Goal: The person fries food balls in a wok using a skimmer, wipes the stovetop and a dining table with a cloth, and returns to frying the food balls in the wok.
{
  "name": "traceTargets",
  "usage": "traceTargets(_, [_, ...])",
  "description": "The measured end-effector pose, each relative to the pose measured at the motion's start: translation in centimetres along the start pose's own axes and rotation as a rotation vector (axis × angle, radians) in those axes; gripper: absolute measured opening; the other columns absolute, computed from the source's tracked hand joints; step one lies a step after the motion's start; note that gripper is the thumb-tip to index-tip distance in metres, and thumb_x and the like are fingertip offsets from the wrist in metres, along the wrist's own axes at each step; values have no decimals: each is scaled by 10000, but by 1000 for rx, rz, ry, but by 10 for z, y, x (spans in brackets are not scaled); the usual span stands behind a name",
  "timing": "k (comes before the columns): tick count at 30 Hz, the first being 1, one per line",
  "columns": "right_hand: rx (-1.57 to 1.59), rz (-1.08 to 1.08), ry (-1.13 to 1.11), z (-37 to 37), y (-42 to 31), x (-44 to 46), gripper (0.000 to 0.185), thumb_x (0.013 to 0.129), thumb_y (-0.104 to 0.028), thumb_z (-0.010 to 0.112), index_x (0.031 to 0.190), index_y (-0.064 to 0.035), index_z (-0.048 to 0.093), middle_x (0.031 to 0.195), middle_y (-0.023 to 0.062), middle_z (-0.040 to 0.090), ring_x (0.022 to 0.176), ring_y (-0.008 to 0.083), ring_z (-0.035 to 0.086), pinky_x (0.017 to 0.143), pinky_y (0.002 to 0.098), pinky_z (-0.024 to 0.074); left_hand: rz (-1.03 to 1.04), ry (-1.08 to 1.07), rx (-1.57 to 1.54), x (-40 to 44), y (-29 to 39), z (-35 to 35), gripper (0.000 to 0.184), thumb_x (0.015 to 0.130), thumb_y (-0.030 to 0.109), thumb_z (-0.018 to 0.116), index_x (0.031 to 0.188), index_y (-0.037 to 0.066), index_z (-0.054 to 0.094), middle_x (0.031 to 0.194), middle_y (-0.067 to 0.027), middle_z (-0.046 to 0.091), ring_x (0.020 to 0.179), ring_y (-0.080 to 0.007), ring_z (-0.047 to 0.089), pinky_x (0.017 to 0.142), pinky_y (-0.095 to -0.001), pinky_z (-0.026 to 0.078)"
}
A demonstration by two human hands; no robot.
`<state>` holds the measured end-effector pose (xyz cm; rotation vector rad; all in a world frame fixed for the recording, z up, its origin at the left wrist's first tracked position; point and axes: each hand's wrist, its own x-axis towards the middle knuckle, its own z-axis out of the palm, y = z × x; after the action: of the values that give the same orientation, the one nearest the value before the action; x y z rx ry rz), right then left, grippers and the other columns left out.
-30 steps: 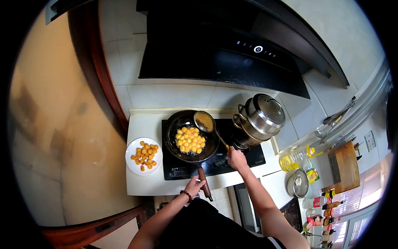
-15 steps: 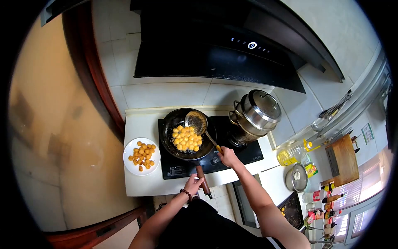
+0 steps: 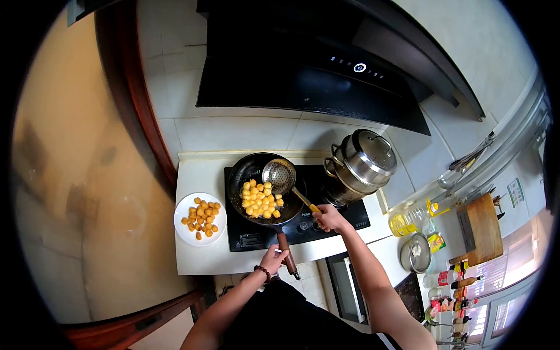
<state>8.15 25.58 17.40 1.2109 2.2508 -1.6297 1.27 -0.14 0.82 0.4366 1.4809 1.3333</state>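
My right hand is closed round the yellowish handle of a perforated skimmer. The skimmer's round head is over the right part of a black wok, beside a cluster of golden fried balls. Oil shows around the balls. My left hand, with a beaded bracelet at the wrist, grips the wok's brown wooden handle from the left side. Left of the wok stands a white plate holding several darker browned balls.
The wok sits on a black cooktop. A lidded steel steamer pot stands at its right. Overhead juts a dark range hood. Along the right counter are an oil bottle, a metal bowl and a wooden cutting board.
The right hand and skimmer have shifted right and slightly down, away from the balls. The cluster has moved a little left in the wok. My left hand stays at the handle.
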Motion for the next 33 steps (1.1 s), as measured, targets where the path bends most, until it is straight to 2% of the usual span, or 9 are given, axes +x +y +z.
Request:
traceTargets(4, [34, -12, 89, -2, -6, -5, 188, 974, -149, 630, 1057, 20, 630, 640, 16, 509, 441, 112, 467, 362, 279, 356, -1, -9, 17, -1, 3, -1, 439, 986, 353, 664, 1244, 88, 428, 1028, -71, 699, 864, -166, 689, 707, -324, 535])
traceTargets(6, [-36, -54, 171, -4, -12, -8, 240, 955, -174, 660, 1066, 38, 645, 677, 78, 591, 489, 162, 552, 434, 330, 446, -11, -21, 8, -2, 3, -1, 440, 986, 353, 664, 1246, 88, 426, 1034, -73, 697, 869, -167, 689, 712, -325, 535])
traceTargets(7, [-290, -156, 278, -4, -7, -5, 294, 928, -171, 673, 1108, 60, 648, 793, 199, 686, 667, 308, 688, 631, 417, 540, -16, -17, 8, -2, 5, -1, 437, 987, 352, 663, 1245, 89, 429, 1036, -72, 696, 873, -167, 688, 716, -326, 534])
traceTargets(8, [-288, -155, 280, -4, -3, -3, 294, 928, -171, 673, 1108, 60, 648, 793, 199, 686, 667, 308, 688, 631, 417, 540, -21, -12, 7, -3, 5, 0, 433, 987, 352, 662, 1243, 90, 431, 1039, -72, 694, 876, -167, 687, 720, -327, 534])
traceTargets(10, [-510, -375, 384, -4, 1, -3, 331, 910, -156, 671, 1157, 61, 642, 962, 291, 694, 933, 418, 694, 832, 454, 529, -23, -12, 3, -4, 8, 0, 425, 988, 351, 660, 1240, 92, 435, 1036, -68, 693, 873, -166, 686, 723, -328, 534])
traceTargets(24, [-503, -321, 346, 8, -3, -22, 388, 911, -160, 659, 1240, 44, 625, 1055, 298, 682, 1016, 446, 659, 898, 480, 527, 25, -6, -37, -1, 1, -1, 472, 966, 370, 685, 1253, 60, 476, 994, -91, 701, 792, -168, 697, 622, -304, 502])
traceTargets(26, [-523, -323, 356, 14, -5, -25, 392, 914, -158, 654, 1250, 41, 620, 1062, 298, 680, 1018, 444, 658, 900, 487, 526, -11, -20, 11, -2, 4, -1, 399, 993, 354, 654, 1226, 102, 452, 1028, -53, 698, 864, -152, 682, 725, -325, 529])
traceTargets(30, [-540, -361, 354, 22, -1, -21, 396, 919, -158, 649, 1259, 40, 613, 1043, 292, 685, 990, 443, 665, 890, 497, 533, -16, -23, 20, -3, 5, -2, 404, 994, 359, 652, 1231, 101, 452, 1039, -52, 700, 872, -153, 682, 735, -330, 528])
traceTargets(33, [-522, -371, 342, 25, -2, -20, 395, 917, -160, 649, 1257, 39, 615, 1037, 294, 684, 985, 447, 664, 884, 506, 533, 17, -4, -35, -1, 2, -2, 465, 958, 374, 694, 1244, 77, 480, 1002, -85, 702, 806, -172, 702, 636, -308, 512])
